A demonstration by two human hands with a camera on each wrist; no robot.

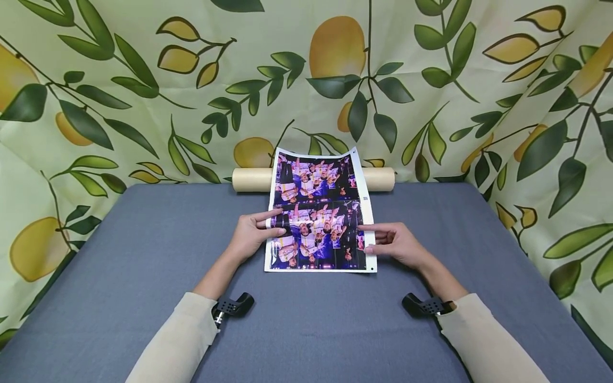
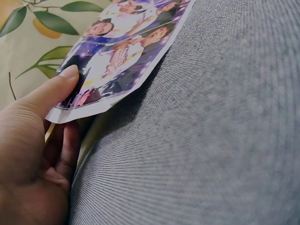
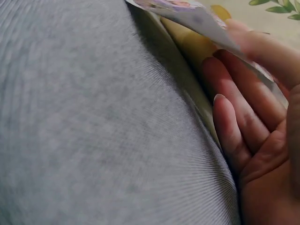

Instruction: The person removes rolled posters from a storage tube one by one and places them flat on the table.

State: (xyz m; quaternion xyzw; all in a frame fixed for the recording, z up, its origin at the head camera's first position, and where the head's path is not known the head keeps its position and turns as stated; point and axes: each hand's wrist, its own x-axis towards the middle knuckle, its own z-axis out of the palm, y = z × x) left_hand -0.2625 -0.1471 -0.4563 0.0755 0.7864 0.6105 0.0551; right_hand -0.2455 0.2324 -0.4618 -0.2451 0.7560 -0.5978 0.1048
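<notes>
- Printed photo sheet: desk centre, far end draped over cardboard tube at 12 o'clock.
- Left hand: pinching left edge.
- Right hand: pinching right edge.
- Rolling: seemingly not yet begun.

Left hand — thumb atop, fingers beneath the photo sheet's corner — above grey cloth.

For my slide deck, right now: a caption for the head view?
Both hands, left hand and right hand, pinch a printed sheet at its side edges, draped over a cardboard tube.
</notes>
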